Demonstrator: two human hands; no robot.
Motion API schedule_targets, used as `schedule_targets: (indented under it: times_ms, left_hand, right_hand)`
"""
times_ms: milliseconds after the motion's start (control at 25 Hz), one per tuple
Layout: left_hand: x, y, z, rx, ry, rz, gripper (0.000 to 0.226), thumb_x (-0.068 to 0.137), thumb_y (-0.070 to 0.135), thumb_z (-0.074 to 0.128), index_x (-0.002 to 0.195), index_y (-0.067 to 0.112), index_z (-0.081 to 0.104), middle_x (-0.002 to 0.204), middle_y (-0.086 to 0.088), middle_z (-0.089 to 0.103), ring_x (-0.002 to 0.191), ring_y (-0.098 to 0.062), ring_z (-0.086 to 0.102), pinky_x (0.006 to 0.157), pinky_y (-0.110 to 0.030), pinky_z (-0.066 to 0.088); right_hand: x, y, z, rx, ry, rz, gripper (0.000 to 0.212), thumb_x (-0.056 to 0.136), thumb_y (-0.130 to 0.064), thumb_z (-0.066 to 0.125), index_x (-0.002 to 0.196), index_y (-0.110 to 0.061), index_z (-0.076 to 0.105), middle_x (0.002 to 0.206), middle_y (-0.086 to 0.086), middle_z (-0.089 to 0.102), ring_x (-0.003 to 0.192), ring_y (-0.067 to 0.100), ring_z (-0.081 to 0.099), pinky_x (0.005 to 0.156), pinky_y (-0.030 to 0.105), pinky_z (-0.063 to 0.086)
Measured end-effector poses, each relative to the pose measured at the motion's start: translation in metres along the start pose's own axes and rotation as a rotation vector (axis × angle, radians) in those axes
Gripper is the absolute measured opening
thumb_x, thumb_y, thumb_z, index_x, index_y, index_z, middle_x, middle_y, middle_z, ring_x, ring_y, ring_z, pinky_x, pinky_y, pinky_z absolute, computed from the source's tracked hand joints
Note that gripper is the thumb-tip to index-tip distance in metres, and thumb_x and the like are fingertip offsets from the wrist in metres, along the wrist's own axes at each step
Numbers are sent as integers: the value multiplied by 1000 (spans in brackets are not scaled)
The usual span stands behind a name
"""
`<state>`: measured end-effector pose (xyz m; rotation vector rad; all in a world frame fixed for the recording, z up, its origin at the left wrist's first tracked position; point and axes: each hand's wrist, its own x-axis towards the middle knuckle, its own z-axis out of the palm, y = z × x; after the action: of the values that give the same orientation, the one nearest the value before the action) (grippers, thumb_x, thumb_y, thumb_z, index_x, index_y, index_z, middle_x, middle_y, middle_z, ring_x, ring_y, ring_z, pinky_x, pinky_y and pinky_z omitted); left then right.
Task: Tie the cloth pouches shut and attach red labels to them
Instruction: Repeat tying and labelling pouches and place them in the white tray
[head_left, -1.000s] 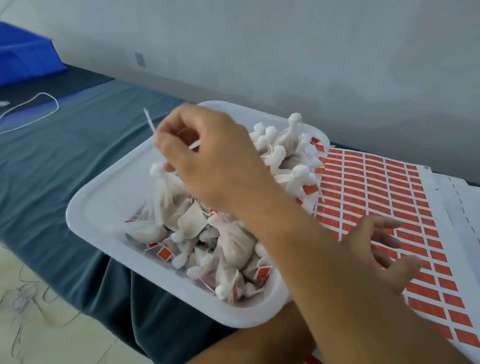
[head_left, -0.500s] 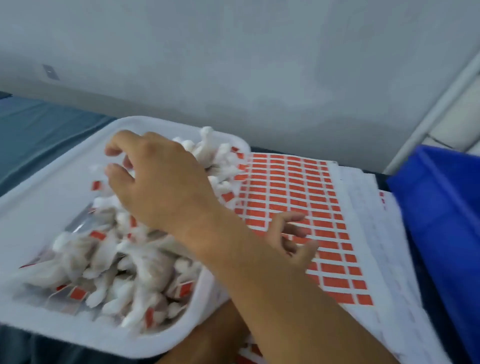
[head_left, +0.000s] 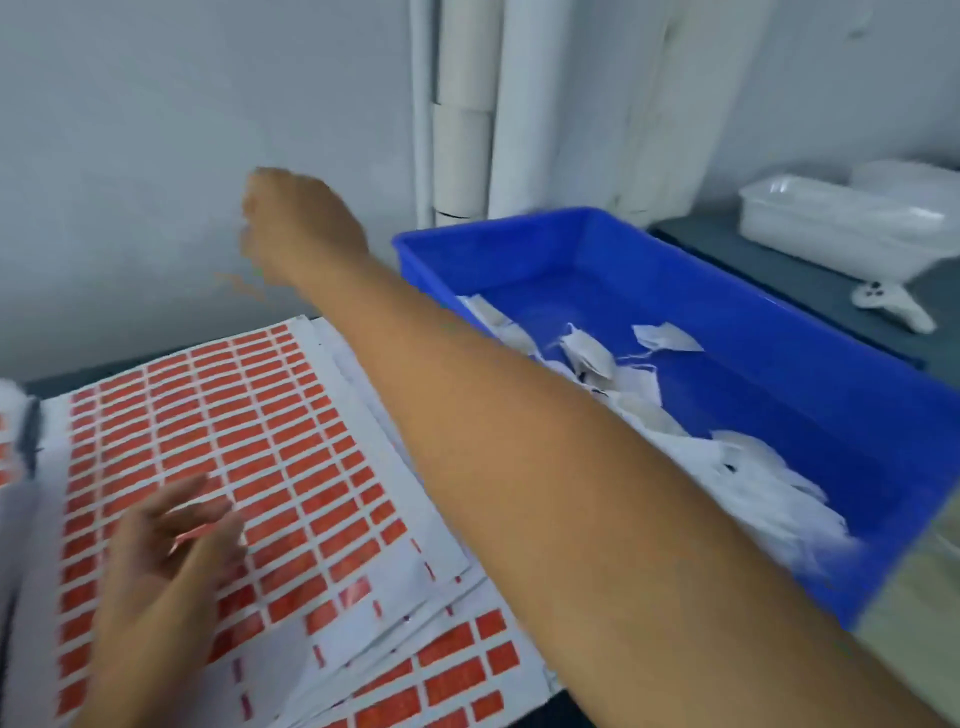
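My right hand (head_left: 298, 228) hangs in the air above the far edge of the red label sheets (head_left: 218, 467), seen from the back and blurred. Its fingers point away and down, so I cannot make out whether they hold anything. My left hand (head_left: 166, 540) hovers low over the near left part of the sheets with relaxed, spread fingers and nothing in it. Loose white cloth pouches (head_left: 592, 358) lie in the blue bin (head_left: 779, 332) to the right, partly hidden behind my right forearm. Only a blurred sliver of the white tray (head_left: 10, 410) shows at the left edge.
A grey wall and white pipes (head_left: 462, 104) stand close behind the work area. At the back right, a white lidded container (head_left: 841, 228) and a small white controller-like object (head_left: 893, 306) rest on a dark surface.
The view has swung right, off the white tray and onto the blue bin. My right hand has left the tray's pouches and risen over the label sheets. My left hand stays open above the labels.
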<state>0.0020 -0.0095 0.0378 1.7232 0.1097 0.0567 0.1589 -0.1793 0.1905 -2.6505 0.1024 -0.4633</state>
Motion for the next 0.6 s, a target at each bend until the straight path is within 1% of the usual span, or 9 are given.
schedule_targets:
  times_ms: [80, 200, 280, 320, 360, 440, 480, 520, 600]
  left_hand:
    - [5, -4, 4, 2, 14, -14, 26, 92, 39, 71, 101, 58, 57, 112, 11, 68, 98, -23, 69, 85, -49, 58]
    - [7, -9, 7, 32, -1, -10, 25, 94, 33, 70, 111, 46, 56, 117, 4, 67, 98, -24, 67, 85, -45, 55]
    - [11, -11, 5, 38, 11, -15, 29, 95, 30, 69, 118, 39, 54, 118, 0, 66, 100, -27, 66, 82, -43, 53]
    - [12, -12, 5, 31, 13, -18, 31, 95, 29, 70, 119, 38, 54, 118, -1, 66, 101, -29, 66, 82, -43, 53]
    - [14, -15, 5, 27, 11, -19, 31, 94, 28, 70, 120, 37, 54, 118, -2, 66, 103, -30, 65, 84, -44, 53]
    - [17, -18, 5, 19, 3, -21, 31, 94, 24, 71, 119, 35, 56, 117, -2, 67, 105, -31, 65, 86, -46, 53]
    - [17, -20, 5, 18, 5, -21, 31, 94, 22, 71, 119, 34, 56, 115, -1, 68, 105, -32, 65, 85, -44, 53]
    - [17, -20, 5, 17, 1, -28, 32, 94, 20, 71, 119, 33, 57, 112, 0, 67, 104, -31, 65, 83, -42, 52]
    - [19, -20, 6, 11, 0, -39, 33, 93, 19, 72, 118, 32, 57, 108, 2, 67, 104, -31, 64, 83, -42, 52]
  right_hand:
    - [8, 50, -22, -80, -11, 177, 28, 92, -11, 54, 118, -18, 62, 114, 5, 65, 107, 30, 63, 83, 34, 53]
    - [1, 122, -46, -211, -105, 386, 23, 92, -5, 55, 113, -14, 59, 99, 4, 59, 85, 25, 56, 63, 32, 44]
    - [-12, 160, -54, -313, -202, 498, 10, 91, -6, 59, 97, -12, 54, 88, 3, 52, 72, 21, 50, 53, 31, 38]
    - [-20, 175, -55, -365, -233, 534, 10, 91, -9, 62, 91, -12, 52, 87, 3, 51, 71, 20, 50, 54, 31, 38]
    - [-28, 188, -54, -410, -254, 553, 13, 90, -13, 64, 88, -13, 51, 88, 3, 51, 75, 22, 52, 58, 32, 40]
    - [-42, 209, -48, -450, -273, 579, 15, 90, -17, 65, 88, -14, 51, 92, 3, 53, 86, 26, 55, 67, 35, 43]
    - [-47, 216, -43, -459, -290, 596, 15, 89, -18, 66, 87, -14, 51, 98, 3, 55, 90, 27, 55, 70, 37, 44]
    - [-52, 220, -40, -464, -304, 608, 14, 89, -18, 66, 90, -12, 54, 105, 4, 56, 94, 28, 56, 72, 37, 45]
    - [-56, 229, -35, -495, -319, 603, 16, 92, -18, 65, 106, -14, 59, 120, 6, 58, 104, 29, 57, 76, 38, 46]
